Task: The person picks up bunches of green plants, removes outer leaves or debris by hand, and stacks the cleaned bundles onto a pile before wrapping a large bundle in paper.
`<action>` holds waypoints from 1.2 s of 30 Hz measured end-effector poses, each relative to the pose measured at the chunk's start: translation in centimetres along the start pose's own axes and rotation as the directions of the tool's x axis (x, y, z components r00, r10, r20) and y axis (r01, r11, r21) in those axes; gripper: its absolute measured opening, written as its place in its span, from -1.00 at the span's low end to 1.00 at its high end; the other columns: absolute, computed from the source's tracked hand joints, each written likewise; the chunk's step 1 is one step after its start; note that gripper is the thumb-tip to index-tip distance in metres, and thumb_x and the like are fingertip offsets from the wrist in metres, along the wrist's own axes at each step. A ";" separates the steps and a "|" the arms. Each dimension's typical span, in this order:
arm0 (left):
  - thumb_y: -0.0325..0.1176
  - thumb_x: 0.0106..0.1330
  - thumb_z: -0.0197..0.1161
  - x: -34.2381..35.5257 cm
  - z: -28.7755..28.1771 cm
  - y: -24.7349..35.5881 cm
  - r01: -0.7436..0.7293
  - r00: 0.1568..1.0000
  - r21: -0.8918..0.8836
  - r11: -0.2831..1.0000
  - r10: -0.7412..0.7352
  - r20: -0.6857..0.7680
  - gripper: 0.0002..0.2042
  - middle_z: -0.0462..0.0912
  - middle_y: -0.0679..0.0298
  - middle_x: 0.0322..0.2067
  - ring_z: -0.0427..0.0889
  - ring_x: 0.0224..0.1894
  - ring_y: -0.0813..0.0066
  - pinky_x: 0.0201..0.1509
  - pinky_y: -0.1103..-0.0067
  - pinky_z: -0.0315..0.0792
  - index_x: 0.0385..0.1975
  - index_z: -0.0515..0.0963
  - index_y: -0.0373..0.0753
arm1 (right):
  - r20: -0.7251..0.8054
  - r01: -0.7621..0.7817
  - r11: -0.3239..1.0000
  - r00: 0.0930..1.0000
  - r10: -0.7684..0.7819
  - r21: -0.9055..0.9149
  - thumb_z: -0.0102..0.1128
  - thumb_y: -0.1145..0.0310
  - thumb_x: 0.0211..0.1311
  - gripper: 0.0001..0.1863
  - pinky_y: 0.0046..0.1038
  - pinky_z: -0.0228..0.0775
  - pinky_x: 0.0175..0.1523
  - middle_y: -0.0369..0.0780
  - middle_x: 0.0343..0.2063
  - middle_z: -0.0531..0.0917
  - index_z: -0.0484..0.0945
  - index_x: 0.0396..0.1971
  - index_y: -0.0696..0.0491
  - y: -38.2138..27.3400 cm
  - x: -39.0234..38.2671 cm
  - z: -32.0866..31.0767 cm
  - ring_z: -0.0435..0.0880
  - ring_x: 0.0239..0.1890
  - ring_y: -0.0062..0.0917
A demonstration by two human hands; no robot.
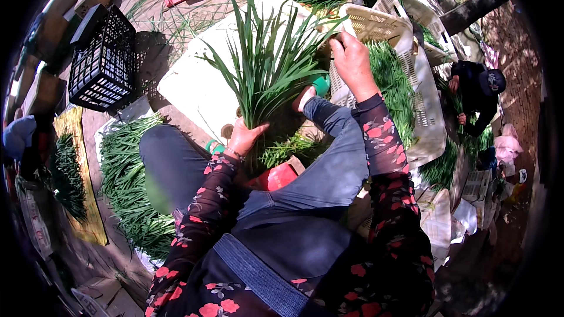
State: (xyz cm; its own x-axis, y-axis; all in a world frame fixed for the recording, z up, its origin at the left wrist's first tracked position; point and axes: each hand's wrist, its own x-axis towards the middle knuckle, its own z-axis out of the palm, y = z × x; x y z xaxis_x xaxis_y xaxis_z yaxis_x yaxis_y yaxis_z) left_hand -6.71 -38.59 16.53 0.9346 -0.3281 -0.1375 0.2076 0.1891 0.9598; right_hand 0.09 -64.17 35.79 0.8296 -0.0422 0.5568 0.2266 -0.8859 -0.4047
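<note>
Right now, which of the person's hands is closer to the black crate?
Left. The left hand grips the base of the bunch of green leaves, on the same side as the black crate. The right hand is farther away, up by the cream basket.

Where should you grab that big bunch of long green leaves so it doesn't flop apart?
Probably low down, at the narrow base of the bunch of long green leaves, where the left hand already has its grip. The leaves meet there and fan out above, so come from below or the side and wrap round the stems.
</note>
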 end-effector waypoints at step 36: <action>-0.57 0.12 0.31 0.3 0.1 0.3 -0.035 0.999 0.061 0.998 0.033 0.022 -0.90 0.57 0.45 -0.54 0.45 -0.54 0.73 -0.45 0.72 0.35 -0.38 0.58 -0.29 | 0.196 -0.315 0.805 0.948 0.249 0.503 0.22 0.29 0.20 -0.75 -0.65 0.37 -0.31 -0.34 -0.50 0.60 0.58 -0.37 0.21 1.7 5.1 -6.6 0.49 -0.45 -0.76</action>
State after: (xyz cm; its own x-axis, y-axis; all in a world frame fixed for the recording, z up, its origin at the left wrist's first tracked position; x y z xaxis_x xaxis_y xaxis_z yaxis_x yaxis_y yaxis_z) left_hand -6.43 -38.72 16.86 0.9343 -0.3423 -0.0998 0.1568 0.1431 0.9772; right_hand 1.34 -68.95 42.75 0.9434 -0.1699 0.2848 0.1774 -0.4671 -0.8662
